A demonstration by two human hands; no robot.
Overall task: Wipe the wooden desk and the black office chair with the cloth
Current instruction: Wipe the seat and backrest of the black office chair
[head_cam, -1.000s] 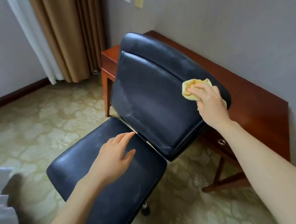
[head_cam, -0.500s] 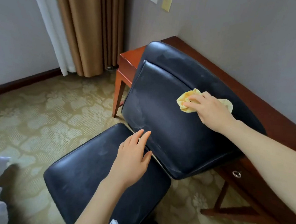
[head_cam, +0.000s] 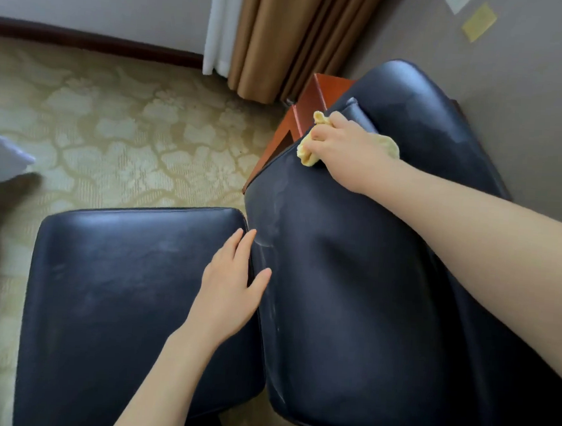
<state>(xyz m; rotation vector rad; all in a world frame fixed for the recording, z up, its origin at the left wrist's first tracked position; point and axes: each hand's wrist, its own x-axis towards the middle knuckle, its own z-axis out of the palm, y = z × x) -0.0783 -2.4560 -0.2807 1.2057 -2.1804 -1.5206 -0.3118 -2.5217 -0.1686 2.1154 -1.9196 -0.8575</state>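
The black office chair (head_cam: 367, 284) fills the lower middle of the view, its backrest on the right and its seat on the left. My right hand (head_cam: 346, 147) grips a bunched yellow cloth (head_cam: 306, 152) and presses it on the backrest's upper left edge. My left hand (head_cam: 232, 285) rests flat, fingers straight, on the seat where it meets the backrest. Only a corner of the wooden desk (head_cam: 313, 96) shows behind the chair; the rest is hidden by the backrest.
Brown curtains (head_cam: 293, 35) and a white sheer hang at the back by the desk corner. Patterned beige carpet (head_cam: 113, 130) covers the floor to the left. The grey wall (head_cam: 527, 96) runs close behind the chair on the right. White fabric (head_cam: 0, 159) lies at the left edge.
My right hand has dragged the cloth from the backrest's right side across to its upper left edge. The view has closed in over the chair. My left hand stays on the seat.
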